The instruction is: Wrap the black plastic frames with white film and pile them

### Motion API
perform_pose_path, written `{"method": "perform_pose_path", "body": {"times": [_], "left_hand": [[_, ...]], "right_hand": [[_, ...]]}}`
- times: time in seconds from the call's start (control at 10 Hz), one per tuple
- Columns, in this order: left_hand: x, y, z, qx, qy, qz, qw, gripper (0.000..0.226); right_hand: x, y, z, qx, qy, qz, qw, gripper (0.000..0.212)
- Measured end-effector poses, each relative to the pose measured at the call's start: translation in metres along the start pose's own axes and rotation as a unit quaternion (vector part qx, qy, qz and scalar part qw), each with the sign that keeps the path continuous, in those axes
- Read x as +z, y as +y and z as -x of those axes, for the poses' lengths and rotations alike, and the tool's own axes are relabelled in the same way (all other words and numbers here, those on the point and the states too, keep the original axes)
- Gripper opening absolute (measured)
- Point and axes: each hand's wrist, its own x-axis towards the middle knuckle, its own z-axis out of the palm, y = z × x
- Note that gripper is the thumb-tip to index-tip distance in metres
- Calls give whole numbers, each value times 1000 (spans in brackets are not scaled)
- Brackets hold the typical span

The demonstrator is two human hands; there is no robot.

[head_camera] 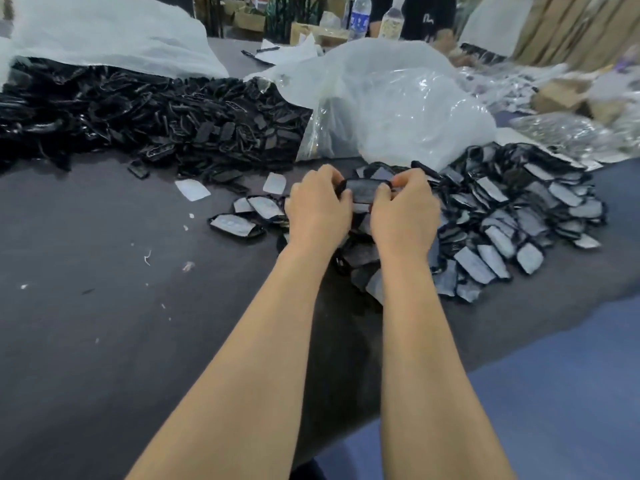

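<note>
Curled fingers (334, 178) of left hand (317, 211) and right hand (403, 216) pinch one frame (343, 187) by its ends, likely to press film (367, 192) on. Wrapped pile (519, 209) lies at 3 o'clock, close for dropping; bare frames (156, 116) at 10 o'clock.

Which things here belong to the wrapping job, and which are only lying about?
Job: black frame gripped by left hand and right hand; heap of bare frames; pile of wrapped frames; loose film pieces.
Lying about: water bottle; cardboard box.
</note>
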Motion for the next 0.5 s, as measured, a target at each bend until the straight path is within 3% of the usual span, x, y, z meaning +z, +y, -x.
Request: {"method": "perform_pose_path", "body": {"times": [0.1, 0.3, 0.4, 0.5], "left_hand": [[8, -2, -3, -27, -3, -94, 995, 26], [7, -3, -6, -27, -10, -151, 988, 28], [-4, -6, -3, -14, 7, -99, 995, 30], [-33, -20, -4, -50, 73, 66, 994, 21]], "right_hand": [[-1, 5, -3, 6, -11, 45, 999, 14], [4, 4, -5, 27, -25, 68, 997, 20], [6, -2, -1, -1, -5, 46, 999, 19], [14, -25, 11, -38, -20, -81, 996, 11]]}}
